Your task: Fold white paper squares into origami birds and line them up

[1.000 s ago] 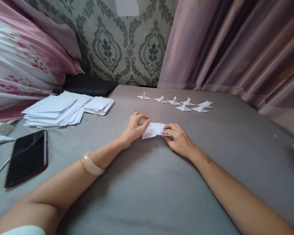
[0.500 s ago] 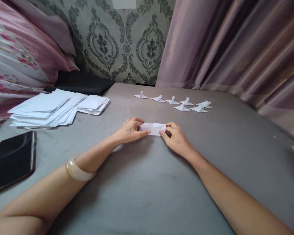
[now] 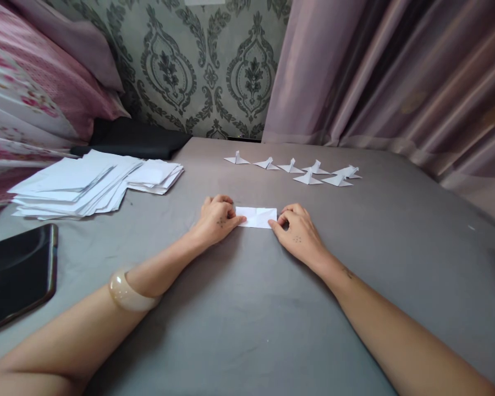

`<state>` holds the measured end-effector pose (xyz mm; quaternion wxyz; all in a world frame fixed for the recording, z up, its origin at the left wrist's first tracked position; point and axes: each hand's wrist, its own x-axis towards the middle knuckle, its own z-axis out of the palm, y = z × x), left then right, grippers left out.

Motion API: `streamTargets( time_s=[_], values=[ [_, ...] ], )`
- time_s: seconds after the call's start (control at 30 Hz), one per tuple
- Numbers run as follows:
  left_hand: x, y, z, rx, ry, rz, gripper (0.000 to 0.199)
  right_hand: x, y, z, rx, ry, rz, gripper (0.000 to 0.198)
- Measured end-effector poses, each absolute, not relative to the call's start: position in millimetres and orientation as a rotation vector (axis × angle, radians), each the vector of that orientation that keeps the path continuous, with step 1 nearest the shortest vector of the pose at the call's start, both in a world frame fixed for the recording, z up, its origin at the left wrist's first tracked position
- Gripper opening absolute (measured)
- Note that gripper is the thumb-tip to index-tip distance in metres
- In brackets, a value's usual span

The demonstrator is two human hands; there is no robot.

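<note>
A small white sheet of paper (image 3: 257,217), folded into a narrow rectangle with faint creases, lies low over the grey cloth in front of me. My left hand (image 3: 219,219) pinches its left end, thumb on top and the other fingers curled behind. At the right end, my right hand (image 3: 296,228) grips the corner between thumb and bent fingers. Beyond the hands stand several small folded white paper birds (image 3: 308,177), set out in a loose row.
On the left are a large stack of white paper (image 3: 70,184) and a smaller stack of paper squares (image 3: 154,175). A dark phone (image 3: 22,275) lies nearer on that side. Behind it all are a black folded item (image 3: 136,137), patterned wall and a mauve curtain (image 3: 334,71).
The paper now lies flatter as an even rectangle. My left thumb has slid outward to its left end, while my right hand has hardly moved. The view has shifted slightly.
</note>
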<state>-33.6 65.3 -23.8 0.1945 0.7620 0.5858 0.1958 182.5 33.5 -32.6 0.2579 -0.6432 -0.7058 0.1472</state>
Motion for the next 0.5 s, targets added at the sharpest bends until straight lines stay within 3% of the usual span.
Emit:
streamTargets(
  time_s=[0.33,0.5],
  values=[
    [-45,73,-14,2.188,1.630,0.358,0.028,186,35,-35,-1.712,-1.913,0.346,0.014],
    [-63,83,-15,2.227,1.470,0.311,0.040,188,34,-36,-1.696,-1.908,0.351,0.013]
  ],
)
